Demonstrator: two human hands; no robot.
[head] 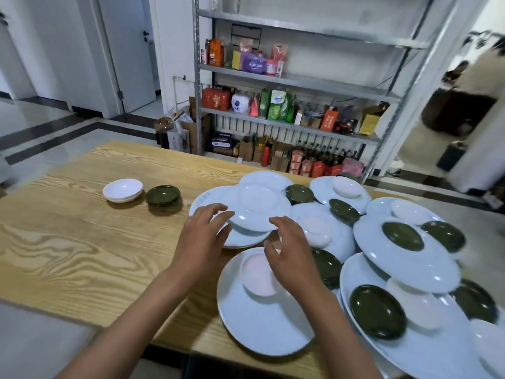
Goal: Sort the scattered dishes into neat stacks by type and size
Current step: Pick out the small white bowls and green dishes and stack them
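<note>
Two small stacks already stood apart on the left of the wooden counter (82, 214) in the head view: a short stack of white saucers (123, 190) and, just beside it, a stack of dark green saucers (163, 195). Everything else lay jumbled on the right side. Large pale blue-white plates overlapped one another at tilted angles, with glossy dark green saucers and small white-pink saucers scattered on and between them.

At the middle, a medium white plate (258, 207) rested on top of a larger plate with faint grey markings on its rim (200, 203). The left hand (200, 236) reached over the near edge of these two, its fingers (218, 207) spread and relaxed, touching or just above the rims; whether they gripped anything could not be told. The right hand (291, 251) hovered by the plate's near right edge, fingers loosely curled and holding nothing. Under its wrist lay a big white plate (259, 324) carrying a small pinkish-white saucer (258, 272).

Behind the counter stood a metal shelf rack (300, 77) filled with boxes, bottles and packets.
</note>
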